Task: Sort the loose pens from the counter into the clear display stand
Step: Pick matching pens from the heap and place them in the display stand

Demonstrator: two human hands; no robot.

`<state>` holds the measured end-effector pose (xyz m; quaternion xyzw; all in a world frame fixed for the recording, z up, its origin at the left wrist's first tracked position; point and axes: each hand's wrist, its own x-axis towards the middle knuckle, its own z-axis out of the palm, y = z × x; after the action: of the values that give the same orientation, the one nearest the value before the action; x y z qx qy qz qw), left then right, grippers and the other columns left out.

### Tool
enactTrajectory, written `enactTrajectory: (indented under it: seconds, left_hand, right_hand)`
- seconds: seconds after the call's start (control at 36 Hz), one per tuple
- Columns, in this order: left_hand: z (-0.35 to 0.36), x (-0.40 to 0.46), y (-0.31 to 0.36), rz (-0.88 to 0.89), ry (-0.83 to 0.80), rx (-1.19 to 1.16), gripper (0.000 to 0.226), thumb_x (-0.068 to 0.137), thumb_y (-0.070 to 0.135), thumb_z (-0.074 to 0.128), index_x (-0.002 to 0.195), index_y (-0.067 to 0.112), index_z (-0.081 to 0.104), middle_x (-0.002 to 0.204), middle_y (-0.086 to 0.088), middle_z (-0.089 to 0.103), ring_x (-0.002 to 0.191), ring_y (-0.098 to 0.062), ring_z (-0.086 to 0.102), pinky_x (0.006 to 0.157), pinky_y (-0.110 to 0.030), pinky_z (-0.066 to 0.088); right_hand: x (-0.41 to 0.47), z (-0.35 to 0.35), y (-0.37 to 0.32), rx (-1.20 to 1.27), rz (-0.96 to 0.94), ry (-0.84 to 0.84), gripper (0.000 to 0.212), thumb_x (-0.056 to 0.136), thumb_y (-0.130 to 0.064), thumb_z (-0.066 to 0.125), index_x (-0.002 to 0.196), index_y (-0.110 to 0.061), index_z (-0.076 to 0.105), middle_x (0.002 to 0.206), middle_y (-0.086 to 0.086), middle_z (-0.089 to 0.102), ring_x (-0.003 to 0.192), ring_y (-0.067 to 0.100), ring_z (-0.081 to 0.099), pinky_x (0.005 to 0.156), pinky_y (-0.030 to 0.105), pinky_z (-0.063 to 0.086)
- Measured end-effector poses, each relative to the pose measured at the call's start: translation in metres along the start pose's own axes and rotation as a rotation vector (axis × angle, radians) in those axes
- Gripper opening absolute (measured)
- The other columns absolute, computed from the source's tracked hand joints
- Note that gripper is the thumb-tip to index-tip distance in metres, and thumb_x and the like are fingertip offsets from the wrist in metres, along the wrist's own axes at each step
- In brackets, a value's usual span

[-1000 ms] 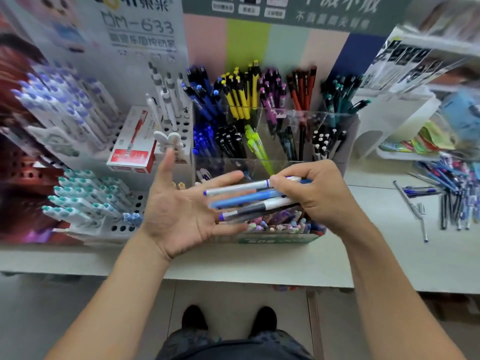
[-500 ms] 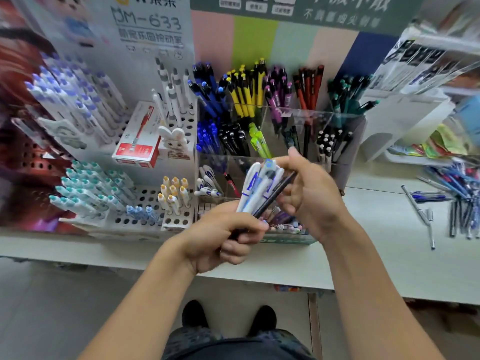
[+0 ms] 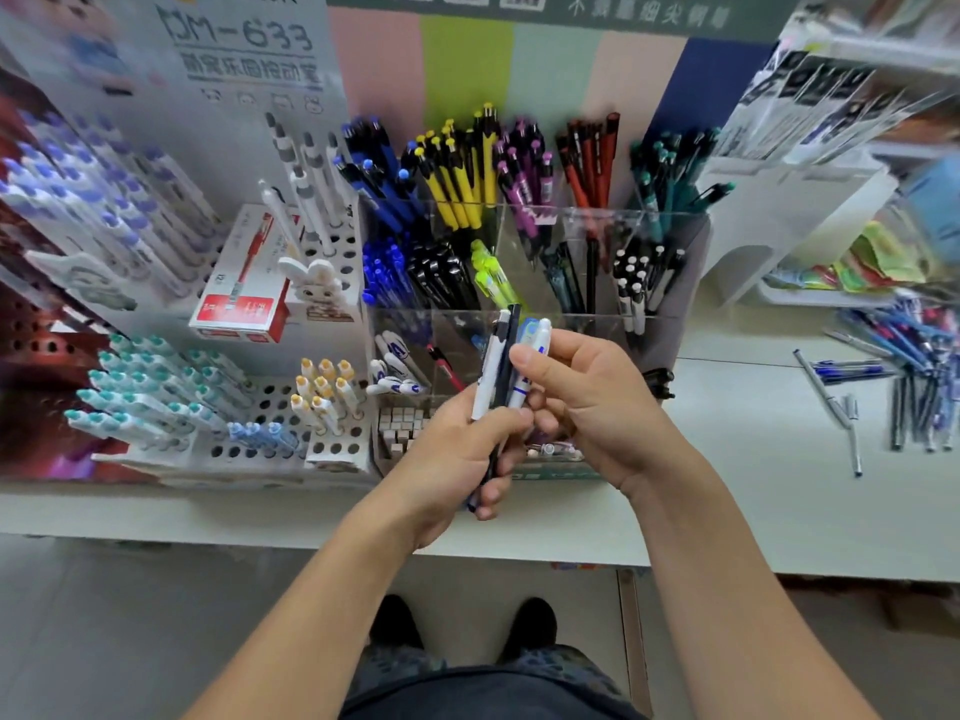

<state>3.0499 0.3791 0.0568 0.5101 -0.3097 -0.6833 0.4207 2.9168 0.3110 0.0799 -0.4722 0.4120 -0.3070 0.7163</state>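
Observation:
My left hand grips the lower ends of a small bunch of pens, white, black and blue-white, held upright in front of the clear display stand. My right hand curls round the same bunch from the right, its fingertips on the pens' upper half. The stand's compartments hold blue, yellow, purple, red, teal and black pens sorted by colour. A pile of loose pens lies on the white counter at the far right.
A white perforated rack with teal, yellow and blue-capped pens stands left of the stand. A red-and-white pen box leans behind it. A white shelf unit stands at the right. My shoes show below the counter edge.
The left hand, open a second ago, has closed round the pens. The bunch has turned from lying flat in the right hand to upright between both hands.

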Motion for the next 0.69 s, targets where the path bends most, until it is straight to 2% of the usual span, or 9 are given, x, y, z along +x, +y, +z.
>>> enactTrajectory:
  seconds: [0.08, 0.19, 0.33, 0.42, 0.47, 0.53, 0.56, 0.58, 0.69]
  left_hand:
    - [0.000, 0.001, -0.002, 0.105, 0.041, 0.100, 0.009, 0.104, 0.022, 0.050, 0.098, 0.017, 0.054, 0.057, -0.002, 0.049, 0.039, -0.017, 0.039, 0.039, -0.021, 0.031]
    - [0.002, 0.000, -0.005, 0.189, 0.002, 0.066, 0.012, 0.105, 0.021, 0.048, 0.100, 0.013, 0.055, 0.068, -0.001, 0.063, 0.041, -0.019, 0.048, 0.035, -0.021, 0.033]
    - [-0.005, -0.001, -0.004, 0.148, 0.045, -0.045, 0.029, 0.096, 0.033, 0.054, 0.113, 0.010, 0.061, 0.077, -0.011, 0.071, 0.049, -0.021, 0.059, 0.038, -0.024, 0.042]
    - [-0.011, 0.000, -0.005, 0.133, 0.158, 0.023, 0.024, 0.105, 0.024, 0.051, 0.118, 0.010, 0.065, 0.093, -0.016, 0.076, 0.072, -0.028, 0.074, 0.057, -0.034, 0.060]
    - [-0.014, 0.002, -0.006, 0.131, 0.274, 0.024, 0.023, 0.106, 0.020, 0.049, 0.116, 0.008, 0.066, 0.094, -0.016, 0.076, 0.082, -0.031, 0.076, 0.070, -0.043, 0.063]
    - [-0.018, 0.003, -0.008, 0.161, 0.405, 0.103, 0.021, 0.107, 0.017, 0.046, 0.107, 0.005, 0.063, 0.071, -0.006, 0.071, 0.063, -0.014, 0.071, 0.059, -0.030, 0.060]
    - [-0.022, 0.004, -0.009, 0.193, 0.479, 0.242, 0.020, 0.107, 0.016, 0.045, 0.100, 0.007, 0.061, 0.061, -0.001, 0.062, 0.051, -0.002, 0.060, 0.051, -0.019, 0.050]
    - [-0.025, 0.003, -0.009, 0.226, 0.526, 0.389, 0.019, 0.107, 0.017, 0.045, 0.094, 0.012, 0.058, 0.058, 0.003, 0.053, 0.045, 0.001, 0.050, 0.046, -0.012, 0.039]
    - [-0.029, -0.002, -0.008, 0.260, 0.579, 0.688, 0.013, 0.104, 0.027, 0.052, 0.093, 0.025, 0.044, 0.064, 0.007, 0.050, 0.051, -0.005, 0.049, 0.044, -0.021, 0.030]
  right_hand:
    - [0.001, -0.001, -0.002, -0.004, -0.022, 0.018, 0.023, 0.099, -0.013, 0.061, 0.109, 0.007, 0.067, 0.056, 0.004, 0.059, 0.038, 0.009, 0.046, 0.037, 0.018, 0.041]
    - [0.005, 0.002, -0.003, -0.100, -0.063, 0.018, 0.019, 0.100, -0.013, 0.061, 0.099, 0.004, 0.069, 0.059, 0.011, 0.057, 0.037, 0.012, 0.042, 0.035, 0.020, 0.036]
    - [0.013, 0.002, 0.000, -0.236, -0.096, 0.142, 0.025, 0.101, -0.012, 0.059, 0.089, 0.009, 0.065, 0.054, 0.006, 0.050, 0.039, 0.014, 0.038, 0.037, 0.024, 0.032]
    - [0.016, 0.003, 0.003, -0.265, -0.133, 0.198, 0.024, 0.100, -0.014, 0.062, 0.085, 0.005, 0.067, 0.055, 0.012, 0.054, 0.039, 0.014, 0.040, 0.038, 0.024, 0.034]
    - [0.018, 0.005, 0.003, -0.249, -0.163, 0.250, 0.021, 0.100, -0.013, 0.062, 0.085, 0.000, 0.069, 0.066, 0.021, 0.063, 0.043, 0.014, 0.042, 0.039, 0.024, 0.037]
    - [0.020, 0.003, 0.000, -0.236, -0.184, 0.270, 0.020, 0.102, -0.011, 0.058, 0.086, -0.002, 0.066, 0.071, 0.018, 0.065, 0.046, 0.013, 0.043, 0.038, 0.024, 0.037]
    - [0.020, 0.002, -0.002, -0.240, -0.193, 0.263, 0.020, 0.103, -0.011, 0.056, 0.086, -0.003, 0.064, 0.071, 0.015, 0.062, 0.047, 0.013, 0.042, 0.038, 0.025, 0.035]
    - [0.020, 0.000, -0.005, -0.265, -0.203, 0.244, 0.021, 0.104, -0.013, 0.054, 0.085, -0.005, 0.062, 0.070, 0.011, 0.059, 0.049, 0.014, 0.041, 0.039, 0.025, 0.033]
    - [0.017, 0.002, -0.011, -0.509, -0.217, 0.077, 0.029, 0.104, -0.021, 0.054, 0.083, -0.002, 0.057, 0.065, 0.003, 0.051, 0.050, 0.011, 0.046, 0.046, 0.022, 0.041]
